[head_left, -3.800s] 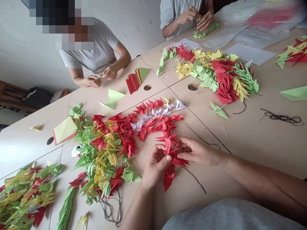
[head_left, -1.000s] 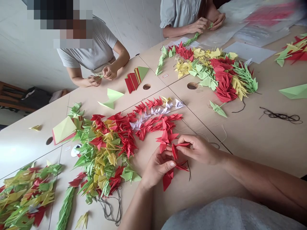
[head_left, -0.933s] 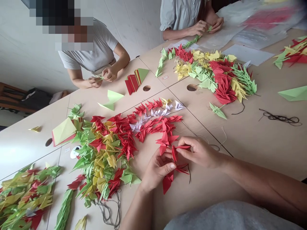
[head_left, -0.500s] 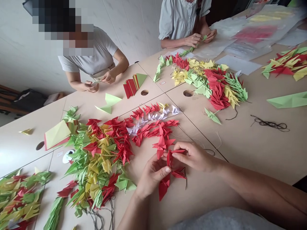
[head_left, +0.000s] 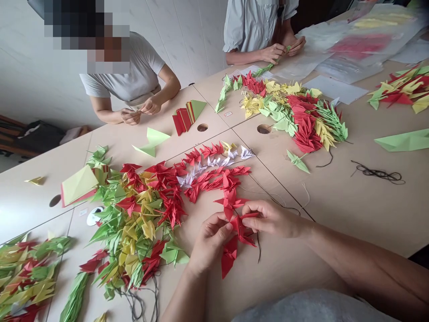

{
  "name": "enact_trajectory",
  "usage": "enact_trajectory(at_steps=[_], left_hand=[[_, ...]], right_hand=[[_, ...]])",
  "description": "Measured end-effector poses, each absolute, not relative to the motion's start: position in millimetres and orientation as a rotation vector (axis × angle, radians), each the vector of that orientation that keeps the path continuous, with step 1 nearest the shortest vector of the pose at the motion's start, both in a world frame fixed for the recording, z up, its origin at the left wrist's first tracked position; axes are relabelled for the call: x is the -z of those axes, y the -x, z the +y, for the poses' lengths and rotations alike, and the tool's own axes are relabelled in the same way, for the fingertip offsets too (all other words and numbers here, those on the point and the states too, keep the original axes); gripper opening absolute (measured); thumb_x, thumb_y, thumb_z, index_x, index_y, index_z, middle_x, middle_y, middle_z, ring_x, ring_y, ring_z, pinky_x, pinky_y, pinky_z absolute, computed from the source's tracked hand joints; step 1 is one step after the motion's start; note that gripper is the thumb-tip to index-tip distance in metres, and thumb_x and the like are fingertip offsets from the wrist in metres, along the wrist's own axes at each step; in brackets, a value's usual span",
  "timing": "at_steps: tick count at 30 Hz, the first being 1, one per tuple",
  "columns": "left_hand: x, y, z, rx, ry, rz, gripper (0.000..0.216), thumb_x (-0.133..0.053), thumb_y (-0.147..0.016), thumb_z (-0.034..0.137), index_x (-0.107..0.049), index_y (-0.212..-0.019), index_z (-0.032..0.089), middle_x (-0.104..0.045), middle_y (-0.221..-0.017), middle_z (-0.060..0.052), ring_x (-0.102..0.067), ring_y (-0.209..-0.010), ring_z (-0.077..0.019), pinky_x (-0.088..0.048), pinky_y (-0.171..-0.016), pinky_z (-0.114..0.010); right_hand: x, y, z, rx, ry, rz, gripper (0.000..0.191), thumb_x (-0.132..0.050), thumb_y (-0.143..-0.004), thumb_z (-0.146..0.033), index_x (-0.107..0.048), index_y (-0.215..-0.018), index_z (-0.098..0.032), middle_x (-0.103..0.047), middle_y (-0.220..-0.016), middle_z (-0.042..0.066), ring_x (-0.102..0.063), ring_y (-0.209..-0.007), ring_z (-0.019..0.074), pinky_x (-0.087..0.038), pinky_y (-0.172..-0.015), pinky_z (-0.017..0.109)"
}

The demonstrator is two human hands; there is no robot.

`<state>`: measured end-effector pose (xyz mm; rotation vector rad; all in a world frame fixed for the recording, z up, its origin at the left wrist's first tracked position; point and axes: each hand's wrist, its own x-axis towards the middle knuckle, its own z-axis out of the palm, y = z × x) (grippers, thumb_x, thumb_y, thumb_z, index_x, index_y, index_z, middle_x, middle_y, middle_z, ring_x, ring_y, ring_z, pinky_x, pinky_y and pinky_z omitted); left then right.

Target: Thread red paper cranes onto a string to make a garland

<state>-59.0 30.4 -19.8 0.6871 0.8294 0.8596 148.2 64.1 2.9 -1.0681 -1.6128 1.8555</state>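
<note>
Between my two hands is a red paper crane (head_left: 240, 225), its wings spread sideways. My left hand (head_left: 212, 239) pinches its left wing between thumb and fingers. On the other side, my right hand (head_left: 273, 218) pinches the right wing tip. Another red crane (head_left: 230, 203) lies just above it, and a red folded paper piece (head_left: 229, 257) hangs below. A dark cord (head_left: 258, 248) trails from the lower right of the held crane. From there a chain of red cranes (head_left: 219, 179) runs up and left to a large heap of green, yellow and red cranes (head_left: 144, 214).
Two people sit across the table (head_left: 351, 214), handling small papers. Another crane heap (head_left: 301, 114) lies at the back right, near a coiled black cord (head_left: 378, 172). Folded paper stacks (head_left: 184, 118) and plastic bags (head_left: 355, 49) also rest there. More cranes (head_left: 27, 273) fill the left corner.
The held crane's wings, upright and folded earlier, are now drawn apart sideways. My left hand has shifted slightly up. Across the table, the left person's hands have come closer together.
</note>
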Motion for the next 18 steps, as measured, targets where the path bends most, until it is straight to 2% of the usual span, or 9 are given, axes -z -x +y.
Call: enact_trajectory(at_steps=[7, 11, 18], left_hand=[[21.1, 57.6, 33.1, -0.878, -0.790, 0.916, 0.022, -0.082, -0.073, 0.030, -0.068, -0.084, 0.017, -0.065, -0.079, 0.000, -0.059, -0.072, -0.0112, -0.049, -0.074, -0.024], [22.7, 58.5, 33.0, -0.885, -0.796, 0.887, 0.026, -0.085, -0.069, 0.026, -0.066, -0.085, 0.018, -0.065, -0.081, 0.001, -0.058, -0.074, -0.0110, -0.047, -0.073, -0.024], [20.8, 58.1, 31.3, -0.874, -0.863, 0.901, 0.024, -0.083, -0.072, 0.026, -0.063, -0.080, 0.017, -0.065, -0.081, 0.000, -0.058, -0.074, -0.0111, -0.046, -0.070, -0.023]], right_hand=[[-1.7, -147.2, 62.6, -1.829, 1.083, -1.728, 0.024, -0.062, -0.090, -0.039, -0.062, -0.082, -0.016, -0.067, -0.080, 0.002, -0.061, -0.073, 0.0144, -0.047, -0.066, 0.024], [1.0, -148.2, 63.1, -1.822, 1.097, -1.730, 0.027, -0.064, -0.088, -0.042, -0.062, -0.079, -0.017, -0.065, -0.078, 0.000, -0.059, -0.071, 0.0135, -0.044, -0.063, 0.023], [0.8, -146.9, 63.0, -1.861, 1.054, -1.756, 0.038, -0.068, -0.083, -0.053, -0.063, -0.077, -0.016, -0.061, -0.074, -0.001, -0.054, -0.069, 0.0137, -0.040, -0.060, 0.023]])
